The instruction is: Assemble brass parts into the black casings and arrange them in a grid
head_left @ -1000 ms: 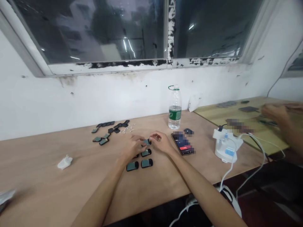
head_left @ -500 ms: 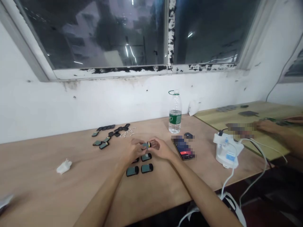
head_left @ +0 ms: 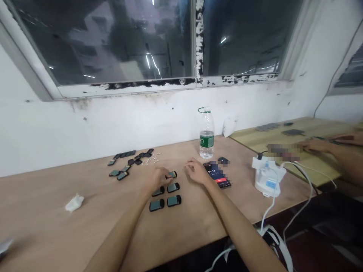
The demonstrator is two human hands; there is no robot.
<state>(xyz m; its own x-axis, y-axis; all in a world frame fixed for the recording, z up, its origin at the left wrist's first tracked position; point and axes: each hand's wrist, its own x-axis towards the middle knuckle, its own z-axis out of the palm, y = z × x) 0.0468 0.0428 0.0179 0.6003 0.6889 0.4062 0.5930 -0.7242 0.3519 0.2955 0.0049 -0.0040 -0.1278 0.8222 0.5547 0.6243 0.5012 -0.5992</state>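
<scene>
My left hand (head_left: 158, 179) has its fingertips on the near end of a small black casing with a grey-green panel (head_left: 171, 175), which is at the table surface. Part of that casing is hidden by the fingers. To its right, my right hand (head_left: 195, 170) is apart from it, fingers loosely bent and parted, with nothing visible in them. Just below the hands lie several like casings, one nearest the right hand (head_left: 173, 187), another in front (head_left: 174, 200) and one to its left (head_left: 157, 205). A further casing (head_left: 158, 191) is partly covered by my left hand.
More black casings (head_left: 123, 175) and small white pieces (head_left: 149, 160) lie toward the wall. A water bottle (head_left: 207, 138), phone (head_left: 217, 174), dark mouse-like object (head_left: 223, 161) and white power strip (head_left: 266, 179) stand right. Crumpled white tissue (head_left: 74, 203) lies left. Another person's hands (head_left: 316, 144) are far right.
My right hand has let go of the casing and moved right. The casing has come down with my left hand still at it. The view has shifted slightly.
</scene>
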